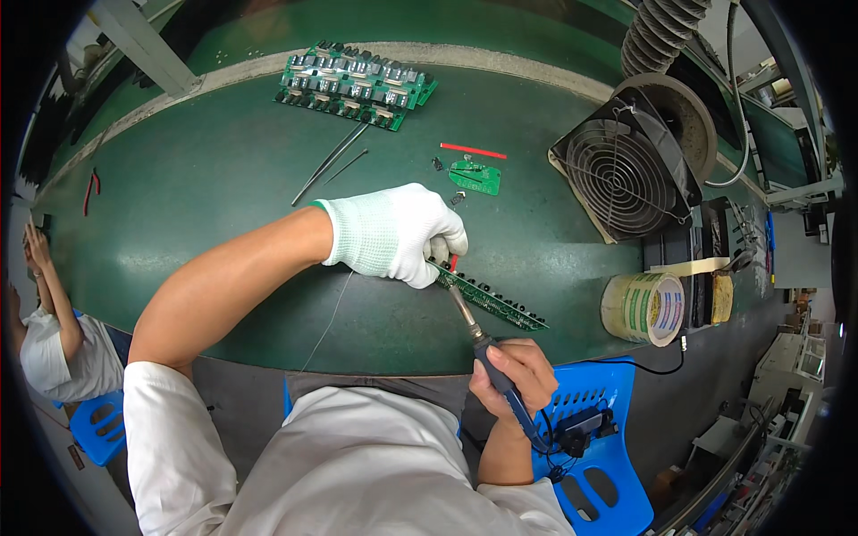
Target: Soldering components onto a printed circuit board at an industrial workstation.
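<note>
My left hand (pixel 402 234), in a white knitted glove, is closed on the left end of a narrow green circuit board (pixel 496 305) lined with small black parts. A bit of red shows by its fingertips. Bare, my right hand (pixel 518 380) grips a blue-handled soldering iron (pixel 472 327), its metal tip at the board's edge near the glove. Whether the tip touches cannot be made out. From under the glove a thin wire (pixel 332 322) runs to the table's front edge. Beyond the glove lie a small green board (pixel 475 178) and a red strip (pixel 474 151).
Populated circuit boards (pixel 353 85) are stacked at the back. Nearer are tweezers (pixel 329 165); red-handled pliers (pixel 92 192) lie far left. A black fan (pixel 621 170) stands right, behind a tape roll (pixel 643 308). A blue chair (pixel 594 447) is beside me; another person (pixel 67 344) sits left.
</note>
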`<state>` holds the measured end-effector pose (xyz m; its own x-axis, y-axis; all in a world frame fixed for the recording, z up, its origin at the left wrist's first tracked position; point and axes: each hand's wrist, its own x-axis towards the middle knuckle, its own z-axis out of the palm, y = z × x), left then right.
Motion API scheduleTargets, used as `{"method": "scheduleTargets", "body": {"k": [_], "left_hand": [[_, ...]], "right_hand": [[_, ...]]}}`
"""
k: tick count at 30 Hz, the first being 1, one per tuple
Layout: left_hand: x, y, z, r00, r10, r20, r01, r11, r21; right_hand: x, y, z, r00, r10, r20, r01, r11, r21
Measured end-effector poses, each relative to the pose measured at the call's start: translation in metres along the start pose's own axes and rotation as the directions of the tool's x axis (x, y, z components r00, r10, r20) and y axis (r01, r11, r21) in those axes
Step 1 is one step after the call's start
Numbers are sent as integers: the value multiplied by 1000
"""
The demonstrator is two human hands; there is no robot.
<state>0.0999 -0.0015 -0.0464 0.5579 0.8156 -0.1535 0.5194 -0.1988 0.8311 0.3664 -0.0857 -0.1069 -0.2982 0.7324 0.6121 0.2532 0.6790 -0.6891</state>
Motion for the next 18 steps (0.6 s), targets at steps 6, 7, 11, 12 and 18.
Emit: {"method": "scheduleTargets", "body": {"k": [6, 7, 11, 12, 18], "left_hand": [[0, 2, -1, 1000, -7, 3, 7, 1000, 10], [0, 2, -1, 1000, -10, 6, 10, 1000, 14], [0, 3, -2, 1000, -24, 13, 24, 1000, 16], [-1, 4, -2, 999, -30, 16, 30, 999, 15], [0, 7, -5, 996, -81, 46, 81, 997, -6]], "right_hand": [[0, 0, 0, 1000, 12, -7, -12, 1000, 9], [0, 0, 0, 1000, 17, -13, -17, 1000, 14], [2, -3, -2, 1000, 20, -2, -20, 1000, 6], [3, -4, -2, 1000, 19, 6, -19, 1000, -1], [5, -8, -3, 1000, 11, 28, -9, 999, -47]]}}
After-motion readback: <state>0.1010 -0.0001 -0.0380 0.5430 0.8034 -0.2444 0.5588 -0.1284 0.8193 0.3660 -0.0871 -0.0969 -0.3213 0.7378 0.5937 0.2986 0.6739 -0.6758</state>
